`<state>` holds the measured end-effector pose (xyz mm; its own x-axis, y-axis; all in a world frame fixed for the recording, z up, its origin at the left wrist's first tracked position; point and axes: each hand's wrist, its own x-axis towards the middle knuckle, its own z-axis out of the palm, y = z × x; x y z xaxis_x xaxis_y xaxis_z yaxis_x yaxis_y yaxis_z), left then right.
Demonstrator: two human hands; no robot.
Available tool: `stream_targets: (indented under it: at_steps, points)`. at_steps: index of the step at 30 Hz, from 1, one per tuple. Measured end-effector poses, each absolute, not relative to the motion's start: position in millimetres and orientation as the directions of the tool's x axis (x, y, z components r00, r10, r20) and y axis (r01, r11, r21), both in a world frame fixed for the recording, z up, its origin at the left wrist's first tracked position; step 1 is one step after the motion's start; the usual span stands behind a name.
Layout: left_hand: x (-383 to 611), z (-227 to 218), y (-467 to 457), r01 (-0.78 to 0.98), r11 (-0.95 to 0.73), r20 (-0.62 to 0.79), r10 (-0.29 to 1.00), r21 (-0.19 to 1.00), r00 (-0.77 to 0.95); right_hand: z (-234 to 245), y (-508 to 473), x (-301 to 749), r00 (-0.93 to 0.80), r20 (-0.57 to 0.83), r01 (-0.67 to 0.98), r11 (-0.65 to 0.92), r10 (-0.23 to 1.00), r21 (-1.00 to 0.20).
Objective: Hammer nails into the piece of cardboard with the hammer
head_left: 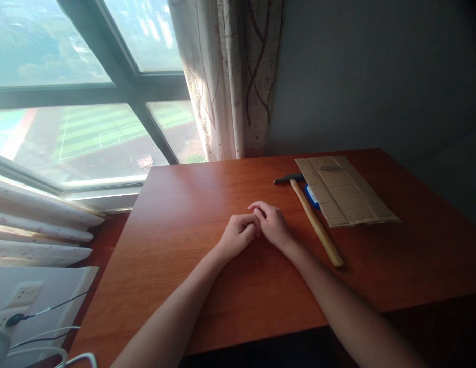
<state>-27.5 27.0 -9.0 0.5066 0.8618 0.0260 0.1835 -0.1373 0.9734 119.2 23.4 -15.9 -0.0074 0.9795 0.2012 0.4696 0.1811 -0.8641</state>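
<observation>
My left hand (pixel 238 234) and right hand (pixel 274 226) meet over the table (pixel 172 214), fingers curled inward and pressed against each other. No item shows between them; whether something small is enclosed, I cannot tell. The hammer (pixel 314 221) lies flat to my right, apart from both hands; my right hand is the nearer. Note its long axis: the butt of the wooden handle (pixel 325 240) points toward me and to the right, and the shaft slants away leftward to the dark head (pixel 286 179), set crosswise at the far end. Beside the handle's upper part, a blue object (pixel 312 197) projects from under the left edge of a cardboard sheet (pixel 348 191).
</observation>
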Motion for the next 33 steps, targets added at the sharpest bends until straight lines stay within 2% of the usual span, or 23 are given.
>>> stream_targets:
  at_steps: [29,31,33]
  points:
    - [-25.3,-9.7,26.0,0.236,-0.245,0.092,0.852,0.940,0.516,-19.4,23.9,122.2,-0.002,0.221,0.538,0.187,0.975,-0.822]
    - [-25.6,-8.8,25.3,0.289,-0.304,0.118,0.846,0.908,0.520,-19.5,23.8,122.0,0.000,0.221,0.540,0.186,0.975,-0.821]
    - [-26.9,-6.8,24.8,0.432,-0.422,0.161,0.838,0.797,0.521,-19.4,23.3,121.5,0.008,0.221,0.549,0.181,0.975,-0.816]
